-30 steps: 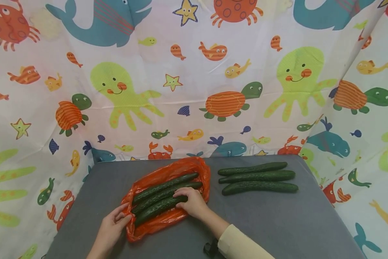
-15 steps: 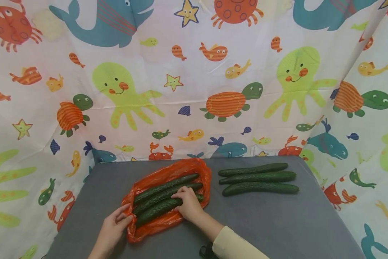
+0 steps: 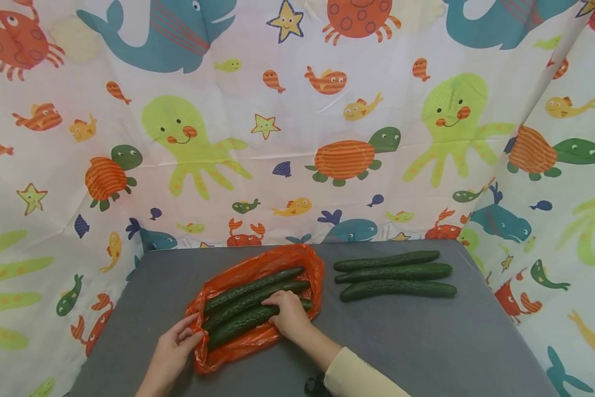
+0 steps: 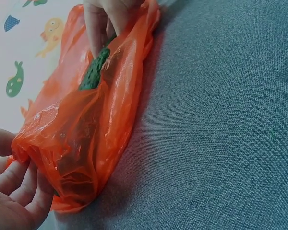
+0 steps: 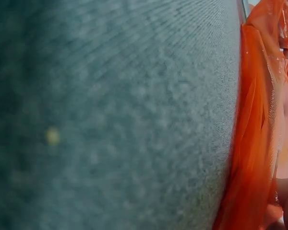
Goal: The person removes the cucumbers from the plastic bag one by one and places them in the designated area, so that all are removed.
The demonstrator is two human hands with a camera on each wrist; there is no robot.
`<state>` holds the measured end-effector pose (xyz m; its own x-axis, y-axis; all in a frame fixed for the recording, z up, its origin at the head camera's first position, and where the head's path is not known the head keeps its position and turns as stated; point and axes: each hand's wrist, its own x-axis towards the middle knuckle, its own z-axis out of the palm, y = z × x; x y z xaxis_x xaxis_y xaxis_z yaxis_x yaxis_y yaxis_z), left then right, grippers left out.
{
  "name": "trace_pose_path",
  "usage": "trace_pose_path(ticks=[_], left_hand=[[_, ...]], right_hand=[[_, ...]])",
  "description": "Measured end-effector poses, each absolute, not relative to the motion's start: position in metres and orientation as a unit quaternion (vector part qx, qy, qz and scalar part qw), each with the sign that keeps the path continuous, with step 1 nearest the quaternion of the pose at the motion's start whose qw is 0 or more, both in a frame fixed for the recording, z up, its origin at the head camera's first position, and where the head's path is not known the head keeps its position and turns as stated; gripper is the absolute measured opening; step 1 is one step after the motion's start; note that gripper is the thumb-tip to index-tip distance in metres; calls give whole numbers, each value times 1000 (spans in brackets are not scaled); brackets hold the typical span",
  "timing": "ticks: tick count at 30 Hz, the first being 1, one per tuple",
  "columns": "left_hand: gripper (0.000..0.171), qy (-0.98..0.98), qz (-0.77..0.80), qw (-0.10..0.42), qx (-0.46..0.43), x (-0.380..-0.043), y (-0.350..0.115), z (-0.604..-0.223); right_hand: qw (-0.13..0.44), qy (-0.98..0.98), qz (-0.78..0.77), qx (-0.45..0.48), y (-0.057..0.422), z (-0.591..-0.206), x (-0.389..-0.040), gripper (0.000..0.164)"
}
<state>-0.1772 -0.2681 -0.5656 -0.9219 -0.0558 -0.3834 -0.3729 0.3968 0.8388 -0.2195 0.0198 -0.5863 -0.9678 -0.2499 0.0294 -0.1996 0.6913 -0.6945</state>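
Note:
An orange plastic bag point(image 3: 313, 262) lies spread on the table in the head view, with three dark green cucumbers side by side in its opening. My left hand point(image 3: 175, 343) pinches the bag's left edge; the left wrist view shows thumb and fingers on the bunched film point(image 4: 48, 139). Over the nearest cucumber point(image 3: 242, 326) in the bag, my right hand point(image 3: 289, 315) reaches down and grips it near its right half. That cucumber's tip point(image 4: 97, 69) shows through the opening in the left wrist view. The right wrist view catches mostly table and bag side point(image 5: 252, 129).
Three more cucumbers point(image 3: 398, 289) lie in a row on the grey table point(image 3: 401, 347), right of the bag. A curtain point(image 3: 277, 160) printed with sea animals encloses the back and sides. Something small and black point(image 3: 317, 386) sits beside the right sleeve point(image 3: 362, 375).
My right hand has shifted slightly left along the nearest cucumber, uncovering its right end. The left hand keeps its hold on the bag, and the cucumbers on the right stay put.

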Motion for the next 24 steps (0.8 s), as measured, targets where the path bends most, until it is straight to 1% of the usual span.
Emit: trace_pose_path(ticks=[9, 15, 24], left_hand=[[60, 825, 527, 151, -138, -177, -268, -565], [59, 821, 536, 141, -138, -177, -270, -562], [56, 824, 538, 124, -128, -176, -273, -562]], right_hand=[[17, 921, -356, -157, 21, -580, -224, 39], [-5, 915, -360, -184, 20, -569, -230, 38], [26, 916, -364, -168, 23, -561, -228, 37]])
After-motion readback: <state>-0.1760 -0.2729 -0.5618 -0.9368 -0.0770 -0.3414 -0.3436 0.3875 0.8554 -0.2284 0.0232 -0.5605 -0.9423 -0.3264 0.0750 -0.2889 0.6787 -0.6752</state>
